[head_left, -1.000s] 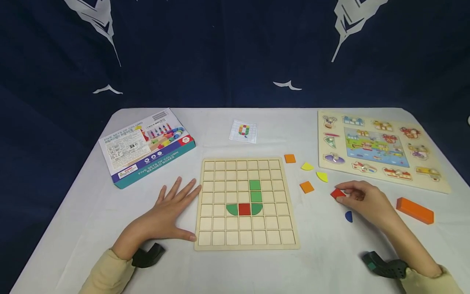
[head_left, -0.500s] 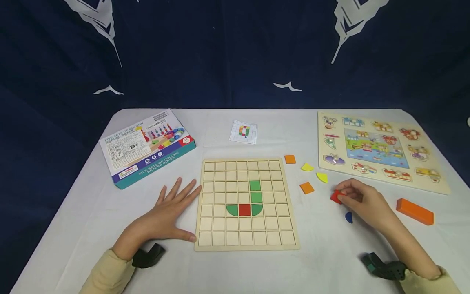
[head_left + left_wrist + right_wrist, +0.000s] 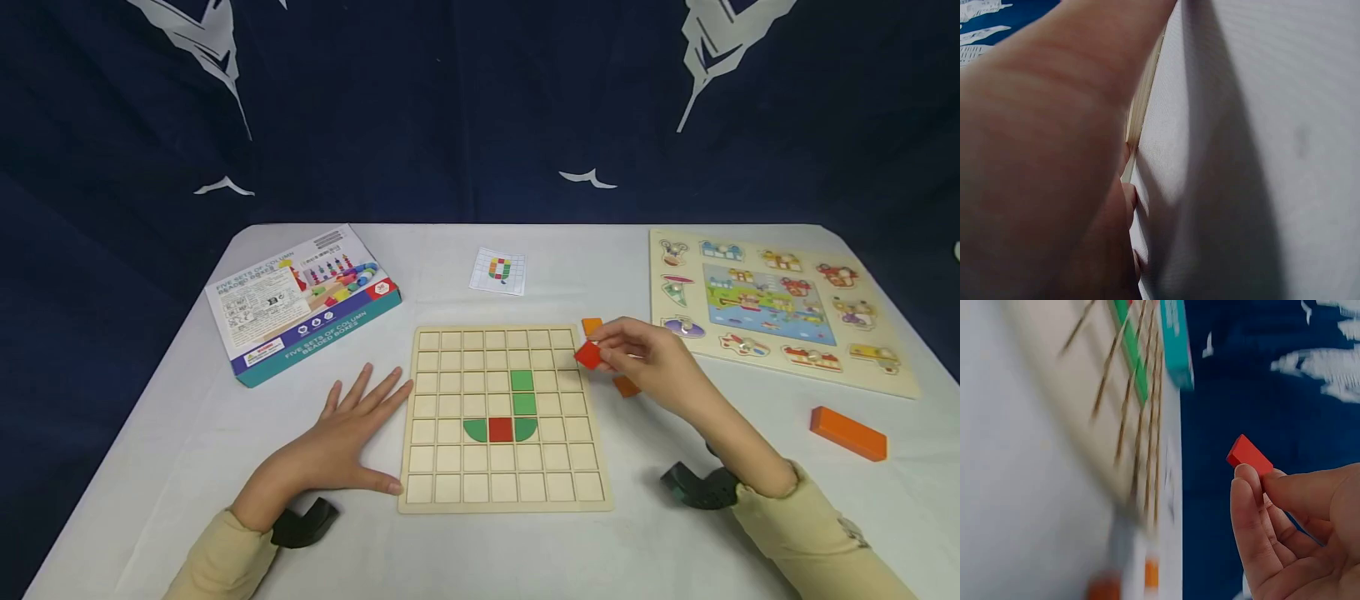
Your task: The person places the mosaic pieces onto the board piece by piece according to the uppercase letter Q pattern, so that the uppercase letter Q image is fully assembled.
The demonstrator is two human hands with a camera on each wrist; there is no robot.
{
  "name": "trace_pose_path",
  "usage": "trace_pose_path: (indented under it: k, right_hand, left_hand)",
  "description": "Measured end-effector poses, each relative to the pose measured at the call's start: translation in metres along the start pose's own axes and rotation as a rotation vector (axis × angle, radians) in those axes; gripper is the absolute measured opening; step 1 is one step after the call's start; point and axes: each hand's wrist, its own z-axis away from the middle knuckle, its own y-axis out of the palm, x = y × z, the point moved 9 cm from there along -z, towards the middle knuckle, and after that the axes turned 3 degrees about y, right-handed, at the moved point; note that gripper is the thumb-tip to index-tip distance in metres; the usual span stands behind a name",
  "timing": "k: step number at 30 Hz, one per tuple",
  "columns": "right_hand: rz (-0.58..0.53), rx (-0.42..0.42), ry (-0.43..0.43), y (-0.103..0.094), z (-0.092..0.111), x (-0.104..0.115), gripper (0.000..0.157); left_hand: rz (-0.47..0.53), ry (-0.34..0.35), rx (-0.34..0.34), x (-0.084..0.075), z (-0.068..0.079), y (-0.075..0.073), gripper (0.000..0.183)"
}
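Observation:
Between thumb and fingertips my right hand [image 3: 648, 358] pinches a red square tile [image 3: 588, 355], held up at the right edge of the wooden grid board [image 3: 435, 458]. The right wrist view shows the same red tile [image 3: 1250, 455] gripped by one end. My left hand [image 3: 337, 442] lies flat with fingers spread, its fingertips and thumb touching the board's left edge. In the board sit green square tiles [image 3: 522, 404], a red tile [image 3: 500, 430] and green quarter-round tiles [image 3: 476, 430]. Two orange tiles [image 3: 592, 325] are partly covered by the right hand. The yellow pieces are hidden.
A pattern card [image 3: 498, 272] lies behind the board. At the back left is a teal-and-white box [image 3: 303, 300]. A peg puzzle [image 3: 780, 308] occupies the back right, with an orange block [image 3: 848, 433] in front of it. A blue piece [image 3: 711, 450] is mostly hidden by the right forearm.
My right hand has lifted the red tile from the table and carried it left to the board's right edge. The left hand has stayed in place.

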Motion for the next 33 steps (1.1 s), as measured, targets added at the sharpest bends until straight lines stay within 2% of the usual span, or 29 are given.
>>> trace_pose_path:
  k: [7,12,19,25,33]
  right_hand:
    - [-0.185,0.144,-0.009,0.054,-0.041,0.021,0.016]
    - [-0.181,0.194,0.032,0.078,-0.058,0.02,0.011]
    - [-0.07,0.214,0.021,0.09,-0.07,0.017,0.009]
    - [0.053,0.236,-0.045,0.096,-0.075,0.018,0.01]
    - [0.159,0.189,-0.081,0.094,-0.073,0.021,0.011]
  left_hand:
    - [0.004,-0.002,-0.002,0.0,0.0,0.001,0.118]
    - [0.005,0.001,0.001,-0.001,0.001,0.0,0.117]
    - [-0.006,0.005,0.001,0.0,0.0,0.001,0.117]
    - [-0.006,0.006,0.0,0.001,0.0,0.001,0.118]
    - [-0.007,0.0,-0.003,0.002,0.0,0.001,0.119]
